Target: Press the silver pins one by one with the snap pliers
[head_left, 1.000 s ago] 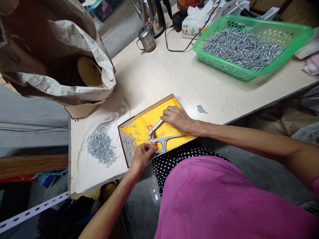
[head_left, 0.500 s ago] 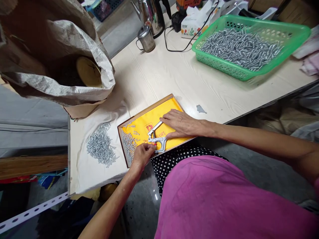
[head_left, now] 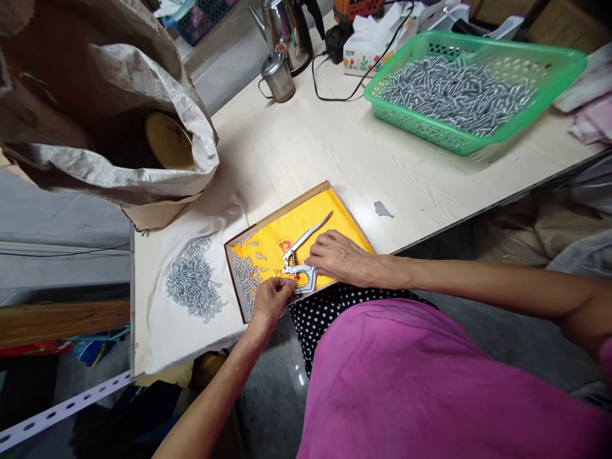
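Silver snap-fastener pliers (head_left: 306, 237) with a spring lie over the yellow lining of a shallow tray (head_left: 351, 221). Their upper handle stands raised and free. My right hand (head_left: 342, 258) curls at the right side of the plier frame, fingers bent over its lower part; the lower handle is hidden under it. Thumb and fingertips of my left hand (head_left: 272, 298) pinch together at the jaws, by a small red part; what they hold is too small to make out. Loose small metal pins (head_left: 246, 274) lie along the tray's left side.
Left of the tray, a pile of metal pins (head_left: 194, 280) rests on white cloth. A green basket (head_left: 471, 145) full of silver pieces stands at the far right. An open sack (head_left: 157, 207), steel cup (head_left: 278, 80), kettle (head_left: 292, 35) and tissue box (head_left: 358, 57) stand around.
My right hand has come off the upper handle and moved down to the plier frame. The upper handle has swung up. My left hand stays at the jaws.
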The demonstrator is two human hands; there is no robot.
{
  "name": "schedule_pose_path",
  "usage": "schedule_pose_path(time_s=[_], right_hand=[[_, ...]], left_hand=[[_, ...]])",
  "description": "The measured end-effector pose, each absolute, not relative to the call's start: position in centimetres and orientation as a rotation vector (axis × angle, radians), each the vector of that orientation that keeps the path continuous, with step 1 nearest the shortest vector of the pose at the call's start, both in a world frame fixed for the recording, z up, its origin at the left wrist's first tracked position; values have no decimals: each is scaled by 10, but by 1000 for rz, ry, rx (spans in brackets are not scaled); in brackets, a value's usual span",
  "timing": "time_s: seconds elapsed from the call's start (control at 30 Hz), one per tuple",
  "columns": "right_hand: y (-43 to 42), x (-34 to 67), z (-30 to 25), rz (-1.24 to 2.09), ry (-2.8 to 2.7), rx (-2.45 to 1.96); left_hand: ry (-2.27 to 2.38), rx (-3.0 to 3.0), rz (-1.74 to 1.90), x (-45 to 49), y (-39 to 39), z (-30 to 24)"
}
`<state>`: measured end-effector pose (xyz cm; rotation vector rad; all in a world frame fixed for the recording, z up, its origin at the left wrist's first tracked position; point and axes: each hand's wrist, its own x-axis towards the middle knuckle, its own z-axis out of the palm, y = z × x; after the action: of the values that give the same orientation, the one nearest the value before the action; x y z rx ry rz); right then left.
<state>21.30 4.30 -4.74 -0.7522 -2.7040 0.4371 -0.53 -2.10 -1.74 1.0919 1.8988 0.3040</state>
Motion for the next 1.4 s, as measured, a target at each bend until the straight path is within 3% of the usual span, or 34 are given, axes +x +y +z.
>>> schedule_pose_path(time_s=[0.3, 0.5, 0.7, 0.8, 0.97, 1.1, 1.4], right_hand=[[54, 214, -56, 465, -2733, -755], [72, 224, -47, 439, -2784, -685], [71, 231, -59, 667, -2582, -664], [77, 230, -64, 628, -2562, -761], [86, 232, -65, 600, -2652, -803], [88, 234, -58, 668, -2673, -841], [88, 237, -47, 673, -2679, -916]], left_hand=[[1774, 1378, -24, 1, 3, -3], [1800, 1223, 128, -12, 11, -12], [1864, 1797, 261, -6, -7, -17], [1759, 2029, 440, -5, -17, -19], [1571, 2169, 444, -15, -29, -20], [1359, 2294, 250, -24, -30, -11], [944, 2622, -548, -25, -10, 1]])
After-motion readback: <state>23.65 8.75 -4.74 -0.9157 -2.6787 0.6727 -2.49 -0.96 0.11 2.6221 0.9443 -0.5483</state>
